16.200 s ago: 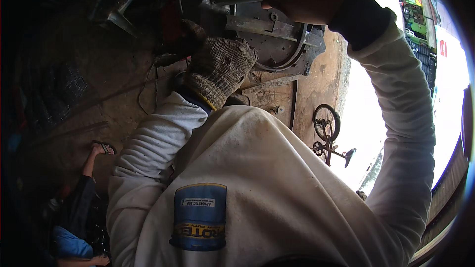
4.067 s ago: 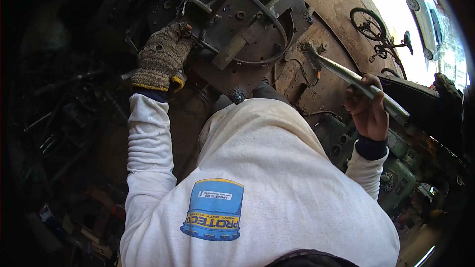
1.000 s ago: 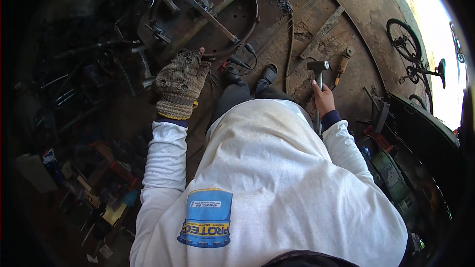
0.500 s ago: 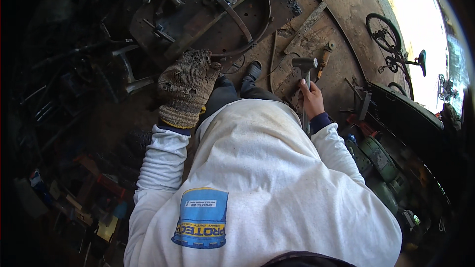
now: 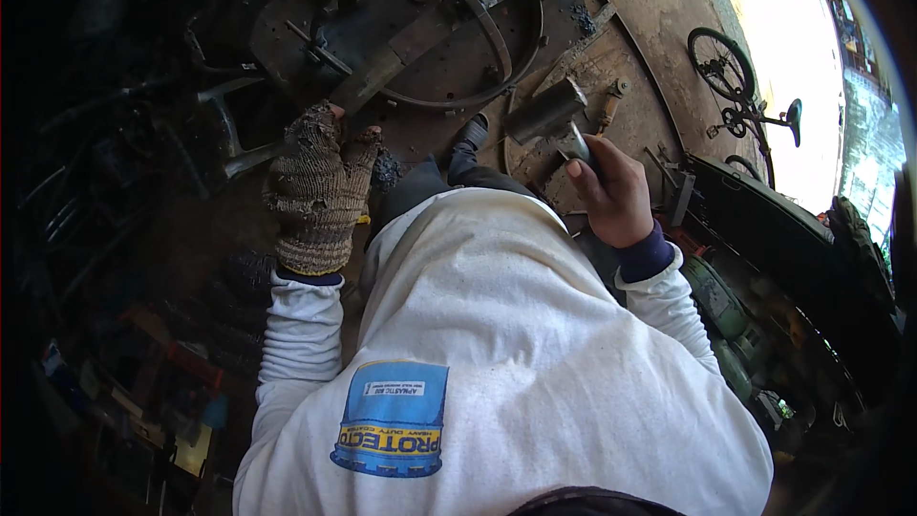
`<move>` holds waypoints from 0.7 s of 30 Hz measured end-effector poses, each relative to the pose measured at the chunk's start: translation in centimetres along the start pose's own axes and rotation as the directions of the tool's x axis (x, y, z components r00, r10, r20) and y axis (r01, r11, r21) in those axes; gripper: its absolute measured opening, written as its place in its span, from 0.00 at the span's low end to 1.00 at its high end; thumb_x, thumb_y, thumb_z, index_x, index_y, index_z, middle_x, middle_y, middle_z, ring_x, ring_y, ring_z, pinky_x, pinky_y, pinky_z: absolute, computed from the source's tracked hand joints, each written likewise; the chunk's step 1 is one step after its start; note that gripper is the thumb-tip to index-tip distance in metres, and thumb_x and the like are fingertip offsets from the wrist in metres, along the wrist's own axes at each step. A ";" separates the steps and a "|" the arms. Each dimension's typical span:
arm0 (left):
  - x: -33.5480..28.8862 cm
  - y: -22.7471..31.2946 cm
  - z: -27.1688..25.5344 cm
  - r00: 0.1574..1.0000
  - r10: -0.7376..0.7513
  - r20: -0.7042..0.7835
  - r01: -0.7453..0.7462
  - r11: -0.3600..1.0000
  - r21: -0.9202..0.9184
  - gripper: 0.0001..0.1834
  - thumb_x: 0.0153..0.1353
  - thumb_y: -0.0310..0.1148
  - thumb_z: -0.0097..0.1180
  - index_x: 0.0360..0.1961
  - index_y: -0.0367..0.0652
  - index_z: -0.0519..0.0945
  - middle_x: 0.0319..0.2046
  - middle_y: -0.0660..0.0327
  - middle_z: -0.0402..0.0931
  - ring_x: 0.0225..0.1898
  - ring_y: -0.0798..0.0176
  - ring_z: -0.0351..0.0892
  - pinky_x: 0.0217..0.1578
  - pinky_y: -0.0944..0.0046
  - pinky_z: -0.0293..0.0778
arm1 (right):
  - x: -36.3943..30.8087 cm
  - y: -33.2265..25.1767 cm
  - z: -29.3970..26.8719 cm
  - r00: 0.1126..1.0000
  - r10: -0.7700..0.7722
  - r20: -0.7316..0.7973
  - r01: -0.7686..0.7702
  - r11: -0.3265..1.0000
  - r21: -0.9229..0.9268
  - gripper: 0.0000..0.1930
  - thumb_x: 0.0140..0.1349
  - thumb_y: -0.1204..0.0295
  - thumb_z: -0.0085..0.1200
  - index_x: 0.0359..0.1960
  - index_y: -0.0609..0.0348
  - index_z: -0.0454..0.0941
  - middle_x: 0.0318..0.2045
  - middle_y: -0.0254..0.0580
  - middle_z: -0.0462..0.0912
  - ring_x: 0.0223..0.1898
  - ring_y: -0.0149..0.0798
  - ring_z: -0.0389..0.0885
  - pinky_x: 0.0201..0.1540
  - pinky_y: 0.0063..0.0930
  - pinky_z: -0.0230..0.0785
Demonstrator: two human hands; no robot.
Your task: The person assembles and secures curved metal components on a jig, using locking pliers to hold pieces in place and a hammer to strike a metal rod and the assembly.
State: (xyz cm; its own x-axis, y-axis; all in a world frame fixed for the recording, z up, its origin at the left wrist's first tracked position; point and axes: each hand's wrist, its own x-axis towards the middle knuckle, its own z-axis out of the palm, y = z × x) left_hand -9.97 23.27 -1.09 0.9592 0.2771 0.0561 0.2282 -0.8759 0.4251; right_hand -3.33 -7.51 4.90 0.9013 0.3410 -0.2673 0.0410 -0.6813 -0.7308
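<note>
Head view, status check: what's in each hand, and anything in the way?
Right hand shut on a hammer. Left hand, in a worn knit glove, open, holding nothing. Dark metal frame lies ahead on the ground; nothing between.

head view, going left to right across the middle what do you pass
Left hand in a worn knitted glove → dark shoe on the ground → hammer head → bare right hand gripping the hammer handle → bicycle lying on the ground

A grey metal hammer (image 5: 554, 115) — heavy head pointing up-left, handle gripped in the right hand (image 5: 611, 193) — hangs above dirt.
</note>
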 end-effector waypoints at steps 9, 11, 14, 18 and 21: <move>0.2 -0.4 -1.7 0.963 0.242 -0.119 -0.248 0.968 -0.037 0.22 0.53 0.45 0.69 0.42 0.44 0.77 0.36 0.57 0.78 0.37 0.51 0.80 0.38 0.57 0.78 | 1.9 -4.0 0.7 0.991 -0.096 0.089 0.077 0.978 0.194 0.18 0.64 0.63 0.58 0.45 0.68 0.77 0.27 0.44 0.80 0.30 0.36 0.80 0.35 0.28 0.71; 0.3 0.3 -3.7 0.913 0.396 -0.103 -0.408 0.900 -0.151 0.23 0.50 0.40 0.71 0.45 0.45 0.77 0.36 0.58 0.78 0.36 0.52 0.80 0.37 0.57 0.78 | 2.4 -5.2 1.5 0.989 -0.049 0.140 -0.033 0.847 0.530 0.21 0.68 0.60 0.55 0.49 0.68 0.74 0.28 0.34 0.77 0.28 0.26 0.73 0.34 0.23 0.68; 1.6 1.8 -6.4 0.867 0.498 0.008 -0.447 0.785 -0.429 0.26 0.49 0.38 0.71 0.50 0.45 0.77 0.37 0.59 0.79 0.36 0.53 0.81 0.37 0.58 0.78 | 5.4 -9.1 4.1 0.955 -0.289 -0.074 0.262 0.696 0.668 0.22 0.69 0.59 0.52 0.52 0.67 0.69 0.32 0.33 0.76 0.30 0.25 0.71 0.36 0.21 0.67; 2.7 3.6 -8.2 0.830 0.543 0.129 -0.492 0.821 -0.291 0.27 0.57 0.48 0.63 0.55 0.48 0.75 0.45 0.55 0.78 0.44 0.50 0.80 0.43 0.54 0.77 | 8.7 -15.4 7.5 0.895 -0.405 -0.185 0.401 0.553 0.730 0.20 0.72 0.60 0.47 0.54 0.63 0.66 0.37 0.34 0.75 0.39 0.26 0.73 0.44 0.22 0.67; 3.1 2.0 -7.8 0.746 0.649 0.150 -0.666 0.728 0.160 0.29 0.56 0.50 0.63 0.54 0.45 0.76 0.47 0.53 0.77 0.45 0.50 0.79 0.43 0.54 0.76 | 10.1 -18.5 9.1 0.921 -0.338 -0.192 0.361 0.557 0.748 0.21 0.71 0.58 0.48 0.55 0.64 0.67 0.39 0.38 0.76 0.42 0.29 0.74 0.47 0.26 0.68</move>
State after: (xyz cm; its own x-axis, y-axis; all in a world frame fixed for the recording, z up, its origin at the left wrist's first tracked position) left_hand -7.85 25.44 7.03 0.8883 -0.4214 0.1826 -0.4463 -0.8858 0.1272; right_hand 1.11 14.41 10.02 0.8993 0.4200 0.1216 0.0251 0.2282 -0.9733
